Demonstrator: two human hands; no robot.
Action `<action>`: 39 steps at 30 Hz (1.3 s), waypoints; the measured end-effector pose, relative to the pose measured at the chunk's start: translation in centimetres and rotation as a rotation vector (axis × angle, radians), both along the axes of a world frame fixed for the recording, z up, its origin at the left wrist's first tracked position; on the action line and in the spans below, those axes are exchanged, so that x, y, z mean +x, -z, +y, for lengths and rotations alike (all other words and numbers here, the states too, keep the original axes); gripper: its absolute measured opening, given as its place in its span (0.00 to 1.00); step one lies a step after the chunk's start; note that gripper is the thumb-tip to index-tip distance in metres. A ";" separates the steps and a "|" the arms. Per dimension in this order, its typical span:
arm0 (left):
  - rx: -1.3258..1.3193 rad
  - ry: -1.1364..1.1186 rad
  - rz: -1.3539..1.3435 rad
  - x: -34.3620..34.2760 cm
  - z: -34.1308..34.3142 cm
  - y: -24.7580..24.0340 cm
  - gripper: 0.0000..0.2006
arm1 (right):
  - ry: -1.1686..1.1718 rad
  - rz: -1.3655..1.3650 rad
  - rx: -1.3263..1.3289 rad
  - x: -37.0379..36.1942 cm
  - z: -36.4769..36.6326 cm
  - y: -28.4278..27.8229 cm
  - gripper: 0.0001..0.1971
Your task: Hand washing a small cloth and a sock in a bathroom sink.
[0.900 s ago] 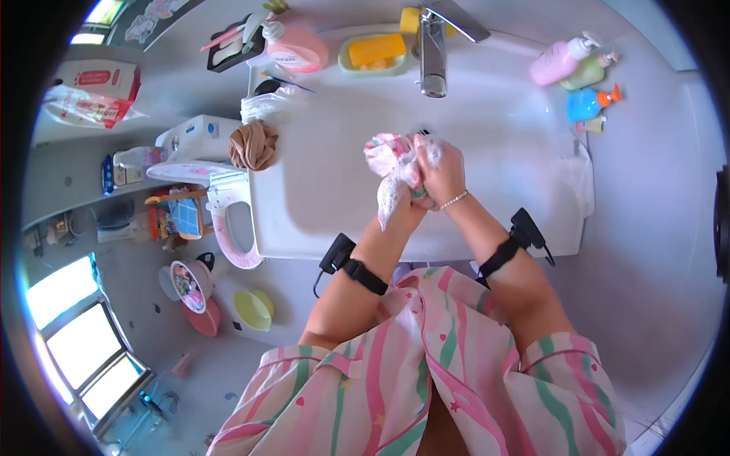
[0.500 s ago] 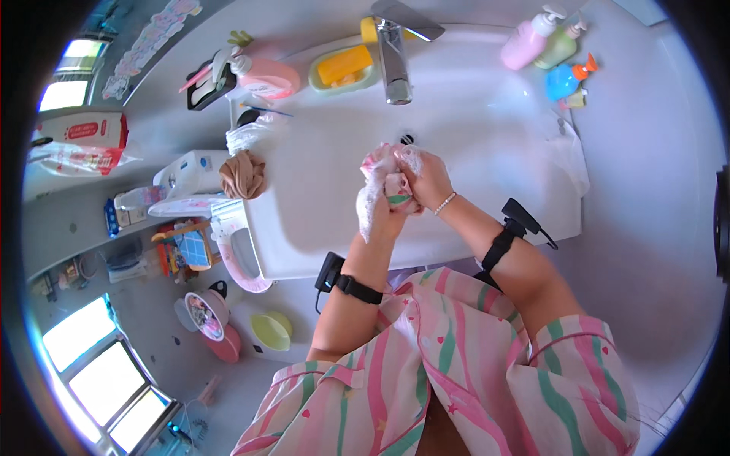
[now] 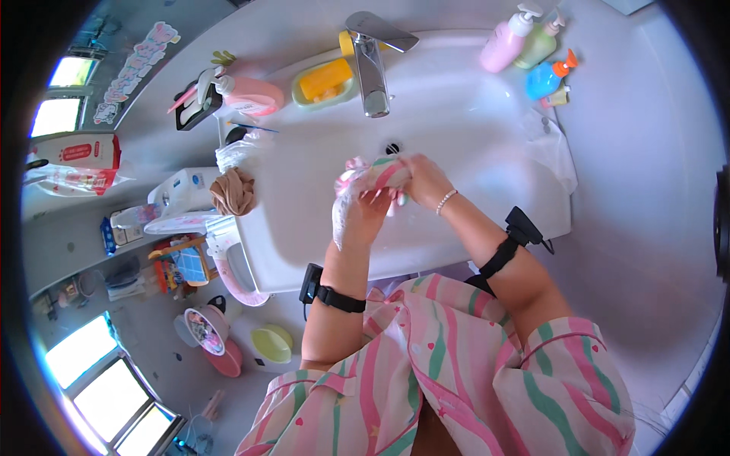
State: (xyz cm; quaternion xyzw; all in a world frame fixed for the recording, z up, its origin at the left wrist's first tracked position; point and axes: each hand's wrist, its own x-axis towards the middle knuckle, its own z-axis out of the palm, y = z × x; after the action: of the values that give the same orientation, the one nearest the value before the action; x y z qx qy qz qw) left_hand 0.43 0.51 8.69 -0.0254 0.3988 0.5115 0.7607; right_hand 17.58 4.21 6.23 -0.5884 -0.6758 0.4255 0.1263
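Over the white sink basin (image 3: 304,220), a wet cloth (image 3: 386,175) with pink, green and white stripes is stretched between my two hands. My left hand (image 3: 360,209) grips one end, with white suds over its outer side and wrist. The other end is in the closed fingers of my right hand (image 3: 427,184), which has a beaded bracelet at the wrist. Just beyond the cloth is the dark drain hole (image 3: 392,148), and above it hangs the chrome faucet (image 3: 372,76). No water is seen running from the spout.
On the back ledge stand a pink pump bottle (image 3: 255,96) and a green soap dish (image 3: 346,96) with an orange bar. Several pump bottles, including a blue one (image 3: 541,80), are at the back right. A brown cloth (image 3: 233,191) lies on the left rim; a white plastic bag (image 3: 551,148) hangs at the right.
My hands have moved apart, drawing the bunched cloth out sideways between them. The left hand has shifted left. The whole view has tilted and slid slightly.
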 end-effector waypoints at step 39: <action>0.338 0.573 -0.275 2.8 -1.4 -4.9 0.29 | -0.065 1.498 -0.465 3.2 1.3 -8.8 0.19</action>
State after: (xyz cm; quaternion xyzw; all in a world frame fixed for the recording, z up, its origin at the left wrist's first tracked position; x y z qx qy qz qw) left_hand 3.25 -0.93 13.55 0.1448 0.1936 0.3280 0.9132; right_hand 20.77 5.54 15.00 -0.1359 -0.3211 0.8430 0.4097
